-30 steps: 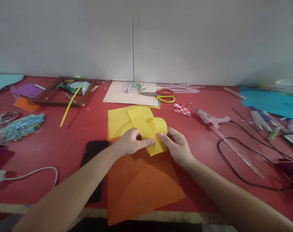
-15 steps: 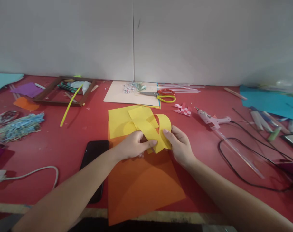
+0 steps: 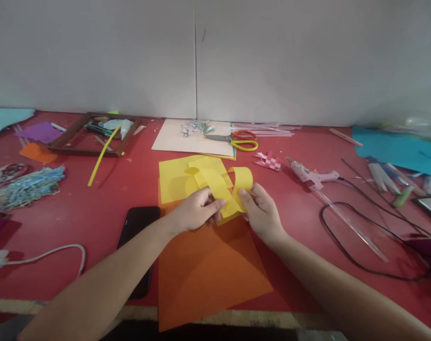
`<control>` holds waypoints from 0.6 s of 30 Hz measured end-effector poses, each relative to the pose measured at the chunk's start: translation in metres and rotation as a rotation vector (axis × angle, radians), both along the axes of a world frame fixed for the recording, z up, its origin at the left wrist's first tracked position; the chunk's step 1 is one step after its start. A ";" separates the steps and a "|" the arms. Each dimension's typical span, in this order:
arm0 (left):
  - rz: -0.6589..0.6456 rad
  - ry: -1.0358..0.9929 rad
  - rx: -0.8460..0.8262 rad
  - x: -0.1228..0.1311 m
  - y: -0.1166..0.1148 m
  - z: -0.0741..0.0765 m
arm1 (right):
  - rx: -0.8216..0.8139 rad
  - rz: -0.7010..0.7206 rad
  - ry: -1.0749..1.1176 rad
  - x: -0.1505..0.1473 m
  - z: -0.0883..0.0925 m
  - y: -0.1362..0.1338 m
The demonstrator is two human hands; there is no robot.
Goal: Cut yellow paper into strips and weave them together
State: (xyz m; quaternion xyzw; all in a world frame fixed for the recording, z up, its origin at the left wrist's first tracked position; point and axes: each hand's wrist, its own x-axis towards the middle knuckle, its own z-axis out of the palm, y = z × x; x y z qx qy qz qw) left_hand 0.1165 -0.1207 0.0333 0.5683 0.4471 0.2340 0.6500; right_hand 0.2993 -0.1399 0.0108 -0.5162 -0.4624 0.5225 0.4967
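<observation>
Between my hands is a yellow paper strip [image 3: 220,192], bent so that its ends curl and its parts cross near the bottom. My left hand [image 3: 197,210] pinches the strip's lower left part, thumb on top and fingers beneath. On the other side, my right hand [image 3: 263,210] grips the curled right part between thumb and fingers. Behind and under the strip lie yellow paper sheets [image 3: 173,180], partly hidden by it. A large orange paper sheet [image 3: 211,274] spreads below both hands.
A black phone [image 3: 139,237] lies beside my left forearm. Scissors [image 3: 233,139] rest on pale paper [image 3: 173,137] at the back. To the right are a woven pink piece [image 3: 270,162], a pink glue gun [image 3: 309,176] and its looping cable [image 3: 324,222]. A wooden frame [image 3: 84,151] stands left.
My left thumb has shifted slightly left on the strip. The strip's left end now shows curled up at the upper left, and its crossing part has tilted a little. Both hands keep hold.
</observation>
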 end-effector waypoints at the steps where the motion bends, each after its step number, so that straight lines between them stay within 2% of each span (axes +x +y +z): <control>1: 0.009 -0.006 0.002 0.001 0.000 0.000 | 0.002 -0.004 -0.006 0.000 0.000 0.000; 13: 0.039 -0.051 -0.008 -0.001 0.001 -0.005 | 0.032 -0.017 0.002 0.001 0.002 0.000; 18: 0.079 -0.069 -0.019 -0.003 0.003 -0.005 | 0.030 -0.080 0.049 0.002 0.004 0.002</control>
